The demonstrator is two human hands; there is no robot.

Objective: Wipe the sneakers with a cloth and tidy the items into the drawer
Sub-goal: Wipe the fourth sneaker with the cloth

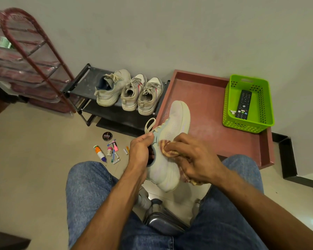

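The left hand (140,150) holds a pale sneaker (168,147) by its collar, thumb on the tongue edge and fingers curled inside the opening; the grip is closed on the shoe. The sneaker is held in the air above the person's knees, toe pointing away over the near edge of a red-brown drawer (206,98). The right hand (193,159) presses a checked cloth (167,149) against the sneaker's side, fingers curled over the cloth, which is bunched under the palm.

Three more sneakers stand on a black rack (83,82): a single (111,87) at left, then a pair (141,93) touching side by side.

In the drawer's far right corner sits a green basket (249,123) holding a black remote (243,104); its button labels are too small to read.

On the floor near the rack lies a round black tin (107,136) whose lid reads "Cherry". Just beside it are a glue bottle (99,153) and scattered small markers (114,152); their labels are illegible.
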